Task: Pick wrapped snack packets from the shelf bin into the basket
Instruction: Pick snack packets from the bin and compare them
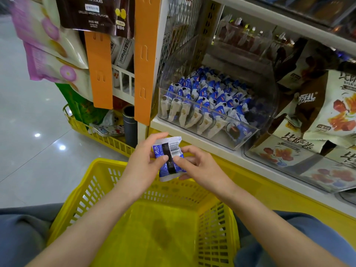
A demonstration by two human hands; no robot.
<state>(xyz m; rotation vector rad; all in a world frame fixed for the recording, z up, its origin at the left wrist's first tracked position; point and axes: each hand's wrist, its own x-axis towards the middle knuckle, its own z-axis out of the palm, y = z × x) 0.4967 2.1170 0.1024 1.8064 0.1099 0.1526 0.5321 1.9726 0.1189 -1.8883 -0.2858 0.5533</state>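
The shelf [192, 139] rises just beyond both hands, its white ledge running away to the right above a yellow base. The yellow mesh basket [215, 237] sits directly below the hands and forearms, between the person's knees, with only its bare yellow floor showing. Beyond the hands and up to the right, a clear bin [268, 97] stands on the ledge, filled with rows of blue-and-white packets [202, 97] standing on edge. To the right of the bin lie large snack bags [327, 105] printed with red and orange food. Up and left of the hands, two orange strips [145, 60] hang down the end of the shelf, and a second yellow basket [107, 139] sits on the floor [28, 116] beyond the left hand, with a dark tube [130, 126] standing in it. The left hand [143, 160] grips one packet [170, 151]: its thumb lies across the printed front and its curled fingers wrap round the back up to the top edge. The right hand [200, 166] pinches the same packet from the other side, one fingertip on the front and the other fingers curled behind its right and lower edges. The packet is held upright between the two hands, barcode side facing up, above the far rim of the basket and below the ledge, touching neither.
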